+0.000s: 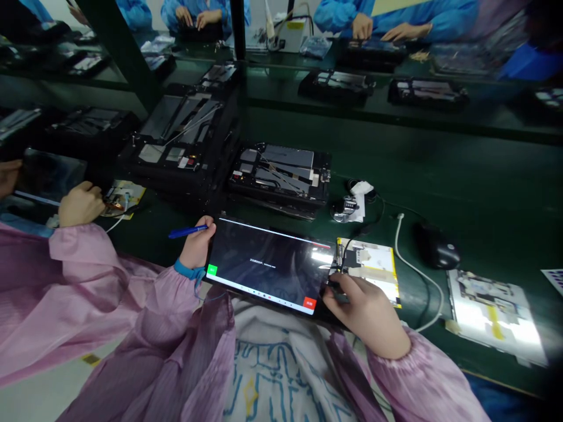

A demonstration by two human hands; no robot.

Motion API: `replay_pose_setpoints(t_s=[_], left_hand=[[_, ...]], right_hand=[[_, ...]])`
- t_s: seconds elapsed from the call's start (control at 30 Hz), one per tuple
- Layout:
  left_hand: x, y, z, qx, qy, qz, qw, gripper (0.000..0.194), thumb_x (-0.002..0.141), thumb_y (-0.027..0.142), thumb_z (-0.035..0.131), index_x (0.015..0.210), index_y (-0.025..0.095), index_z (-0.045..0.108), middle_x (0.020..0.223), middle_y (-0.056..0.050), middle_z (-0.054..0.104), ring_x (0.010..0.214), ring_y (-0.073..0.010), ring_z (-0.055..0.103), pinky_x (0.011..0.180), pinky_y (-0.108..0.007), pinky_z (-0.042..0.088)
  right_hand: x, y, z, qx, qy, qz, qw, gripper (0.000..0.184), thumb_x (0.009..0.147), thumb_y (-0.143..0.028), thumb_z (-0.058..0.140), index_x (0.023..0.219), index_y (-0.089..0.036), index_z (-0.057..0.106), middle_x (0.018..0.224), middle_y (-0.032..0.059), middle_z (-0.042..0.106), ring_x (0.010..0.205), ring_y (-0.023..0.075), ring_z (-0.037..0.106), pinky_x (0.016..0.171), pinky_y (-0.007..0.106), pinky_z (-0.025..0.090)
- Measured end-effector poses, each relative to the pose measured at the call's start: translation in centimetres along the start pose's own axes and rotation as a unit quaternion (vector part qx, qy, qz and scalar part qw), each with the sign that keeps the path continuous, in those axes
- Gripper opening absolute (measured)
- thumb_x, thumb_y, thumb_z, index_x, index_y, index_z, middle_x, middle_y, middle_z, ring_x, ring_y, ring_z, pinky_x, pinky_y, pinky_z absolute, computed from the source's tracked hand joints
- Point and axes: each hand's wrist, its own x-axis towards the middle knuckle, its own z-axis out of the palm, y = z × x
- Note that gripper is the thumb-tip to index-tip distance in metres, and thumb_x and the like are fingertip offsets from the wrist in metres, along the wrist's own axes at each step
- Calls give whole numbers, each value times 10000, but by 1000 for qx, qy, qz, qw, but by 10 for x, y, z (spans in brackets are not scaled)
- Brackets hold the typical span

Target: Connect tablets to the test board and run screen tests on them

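Note:
A lit tablet screen (pixel 264 258) is tilted up in front of me, dark with a line of text, a green box at lower left and a red one at lower right. My left hand (pixel 197 243) grips its left edge and also holds a blue pen (pixel 188 231) pointing left. At the screen's right edge, my right hand (pixel 365 310) is closed, thumb and fingertips together around something small and dark that I cannot make out. Just beyond that hand lies a silver board with yellow edges (pixel 373 258), with a black cable running to it.
Opened tablet housings (pixel 281 173) lie stacked ahead, with a taller stack (pixel 176 135) to the left. On the right are a black mouse (pixel 437 246), a white cable (pixel 433 281) and a metal plate (pixel 497 316). A co-worker's hand (pixel 81 204) works close on my left.

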Motion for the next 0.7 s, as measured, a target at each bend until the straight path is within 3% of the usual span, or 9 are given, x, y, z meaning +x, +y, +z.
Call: replay_pose_setpoints(t_s=[0.2,0.43,0.57,0.7], left_hand=[[-5,14,6,-9,12,-21,1000,286,647,254,696,709,198,423,588,48,431,532,-101,444,501,-211,353],[2,23,5,-10,47,-12,999,204,651,189,697,683,187,496,625,42,505,614,-102,520,587,-205,431],[6,24,6,-16,59,-30,998,191,634,171,704,685,186,521,626,42,531,608,-107,544,606,-217,464],[6,26,9,-19,55,-41,997,202,628,180,709,703,188,521,631,40,535,652,-131,587,619,-229,488]], right_hand=[[11,-5,-19,120,22,80,989,59,793,-198,530,848,-198,553,655,4,618,510,123,575,501,233,472],[25,2,-40,138,-2,116,984,77,764,-183,499,816,-200,552,600,-8,582,489,121,556,459,222,453],[23,7,-38,208,-28,135,968,85,852,-247,527,895,-203,585,681,19,652,579,144,629,492,228,499],[15,8,-27,241,18,164,956,121,876,-318,571,880,-204,612,787,49,702,665,167,669,568,263,547]])
